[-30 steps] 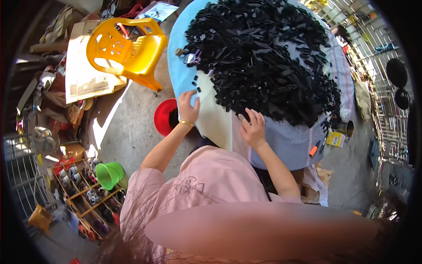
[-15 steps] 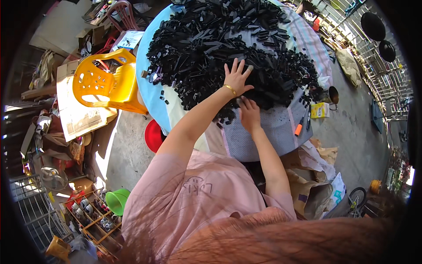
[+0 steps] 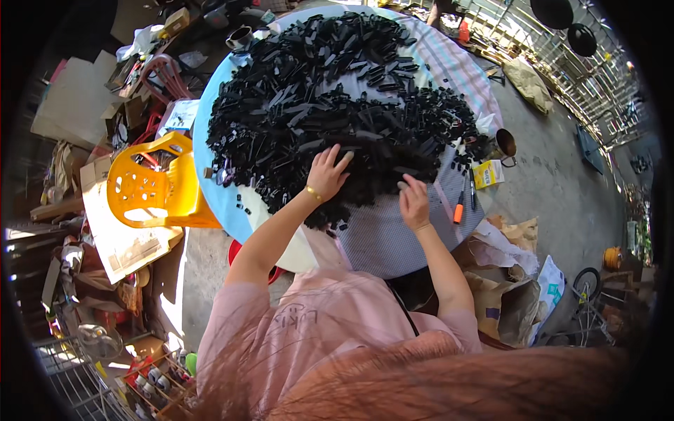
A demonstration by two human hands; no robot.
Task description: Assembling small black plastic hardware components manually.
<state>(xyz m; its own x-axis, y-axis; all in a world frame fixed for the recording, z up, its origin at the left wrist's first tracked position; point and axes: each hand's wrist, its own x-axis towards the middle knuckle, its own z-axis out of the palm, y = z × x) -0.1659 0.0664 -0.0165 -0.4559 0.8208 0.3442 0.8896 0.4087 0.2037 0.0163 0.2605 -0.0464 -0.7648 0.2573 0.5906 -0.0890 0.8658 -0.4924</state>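
The left hand [image 3: 327, 172] lies flat with fingers spread, its grip apart, pressing on the near edge of a large heap of black plastic pieces [image 3: 330, 98] just above the frame's middle. The right hand [image 3: 414, 202], to the right and slightly lower, touches the heap's rim with fingers loosely curled; whether its grip has closed on a piece cannot be told.

The heap covers most of a round bench [image 3: 210, 189] with a pale blue rim, filling the upper middle of the frame. The pieces are short bars lying at every angle, so the pile has no single long axis. Near the hands a bare patch of checked cloth [image 3: 386, 238] shows. At the bench's right edge lie an orange marker [image 3: 458, 210] and a small yellow packet [image 3: 486, 174], with a metal cup [image 3: 505, 143] just above them.

Left of the bench stands a yellow plastic chair [image 3: 151, 186] beside flattened cardboard [image 3: 119, 238]. A red basin [image 3: 242, 256] peeks out under the bench's lower edge. The floor is grey concrete [image 3: 554, 189], sunlit at right, with wire racks [image 3: 597, 84] at upper right.
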